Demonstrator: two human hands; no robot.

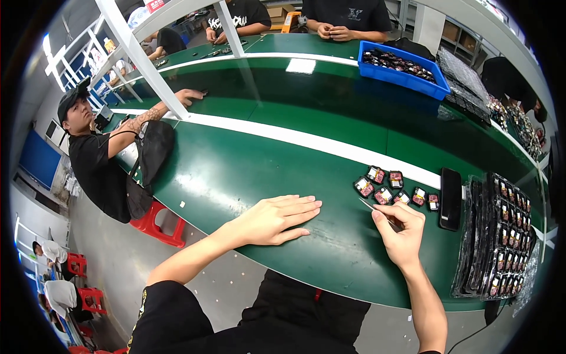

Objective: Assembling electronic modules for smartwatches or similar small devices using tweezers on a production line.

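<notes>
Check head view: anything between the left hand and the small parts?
Only bare green table between the left hand and the small parts, in the head view.

Black short-sleeved shirt, apparently yellow-printed at the left sleeve, dark trousers, bare forearms.

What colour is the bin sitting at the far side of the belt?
The plastic bin is bright blue, holding small dark parts. The head view shows it clearly.

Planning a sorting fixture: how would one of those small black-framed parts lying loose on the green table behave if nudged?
The small parts look flat and low, so they would probably slide, not roll or tip. They seem light for their size. The right hand holds thin tweezers near them, hinting they may be delicate.
</notes>
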